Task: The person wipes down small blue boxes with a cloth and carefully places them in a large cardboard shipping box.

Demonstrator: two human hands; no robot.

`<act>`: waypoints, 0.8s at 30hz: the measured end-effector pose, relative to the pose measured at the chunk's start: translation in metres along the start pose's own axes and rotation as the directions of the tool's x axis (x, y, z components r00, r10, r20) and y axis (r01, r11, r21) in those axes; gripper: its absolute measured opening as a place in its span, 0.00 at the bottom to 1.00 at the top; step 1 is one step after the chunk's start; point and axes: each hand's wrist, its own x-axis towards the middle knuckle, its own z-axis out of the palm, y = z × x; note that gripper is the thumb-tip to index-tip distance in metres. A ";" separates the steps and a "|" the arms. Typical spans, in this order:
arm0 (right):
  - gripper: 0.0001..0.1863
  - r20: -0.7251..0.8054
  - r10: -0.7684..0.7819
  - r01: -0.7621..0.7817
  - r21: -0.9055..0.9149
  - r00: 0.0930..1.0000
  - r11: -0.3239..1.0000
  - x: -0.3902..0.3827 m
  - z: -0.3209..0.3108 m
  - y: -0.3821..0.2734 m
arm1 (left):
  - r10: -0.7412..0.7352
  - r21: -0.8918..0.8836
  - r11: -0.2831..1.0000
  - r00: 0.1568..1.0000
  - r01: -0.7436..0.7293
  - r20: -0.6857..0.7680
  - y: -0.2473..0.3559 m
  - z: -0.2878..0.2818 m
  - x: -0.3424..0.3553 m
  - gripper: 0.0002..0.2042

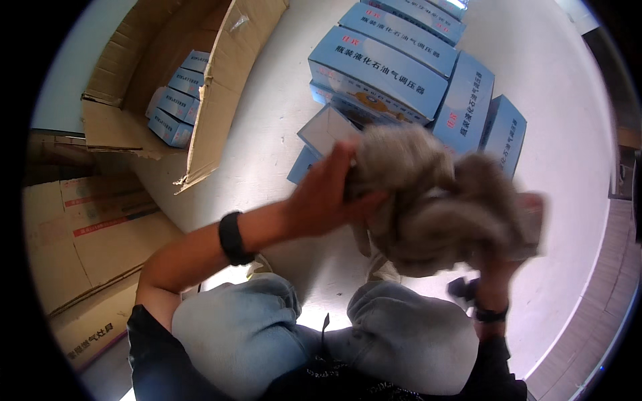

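The blurred cloth (435, 214) is at the near side of the boxes (378, 73), partly hiding them. The left hand (324, 194) grips it; the right hand (496, 271) is mostly covered, its hold impossible to tell. Left of the boxes, a carton (231, 90) is cut off.

We locate the cloth bundle (428, 207) before the box group (378, 70); the carton (231, 80), at left, contains further boxes (179, 101).

Dark Chinese characters and red print span large blue boxes (381, 70); similar dark lines mark smaller blue boxes (179, 103) inside an open carton (231, 80). Bold characters line a lower-left carton (114, 317); a black top's (304, 384) pale lettering is illegible.
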 end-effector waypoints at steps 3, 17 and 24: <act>0.26 -0.183 -0.157 0.073 -0.400 0.970 0.914 0.054 -0.054 0.005 | 0.038 0.097 0.994 0.986 -0.054 0.162 -0.007 -0.029 0.036 0.36; 0.21 0.009 -0.134 0.131 -0.297 0.991 0.946 0.048 0.036 -0.019 | 0.192 0.657 0.582 0.866 -0.479 0.461 -0.025 -0.056 0.021 0.35; 0.29 0.432 -0.235 0.162 0.199 0.871 0.967 0.049 0.086 -0.068 | 0.526 0.859 0.265 0.812 -0.438 0.252 -0.012 -0.116 -0.022 0.28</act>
